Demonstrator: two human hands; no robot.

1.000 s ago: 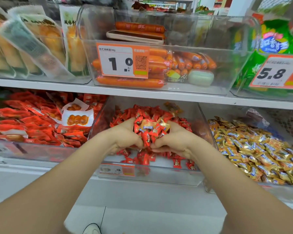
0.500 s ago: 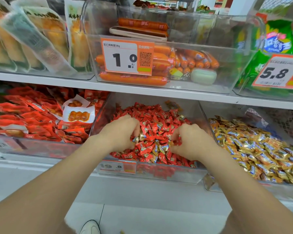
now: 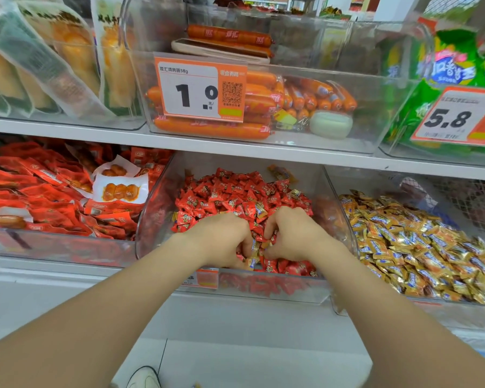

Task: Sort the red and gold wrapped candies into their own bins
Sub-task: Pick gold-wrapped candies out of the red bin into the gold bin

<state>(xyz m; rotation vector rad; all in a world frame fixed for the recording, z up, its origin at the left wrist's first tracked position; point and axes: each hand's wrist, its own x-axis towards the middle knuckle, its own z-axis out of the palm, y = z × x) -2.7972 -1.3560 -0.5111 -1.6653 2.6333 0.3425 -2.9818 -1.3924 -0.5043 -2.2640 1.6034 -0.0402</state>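
At the centre of the frame, the left hand and right hand sit close together in the middle bin. Their fingers curl down into the red candies, clutching them. A few gold candies show between the hands. The gold pile fills the bin at right.

The left hand and right hand sit inside the red-candy bin, reached through its open top in the gap under the upper shelf. Clear side walls separate it from the packet bin at left and gold-candy bin at right. Heaped red candies pack the floor, and a low front wall crosses the near edge.
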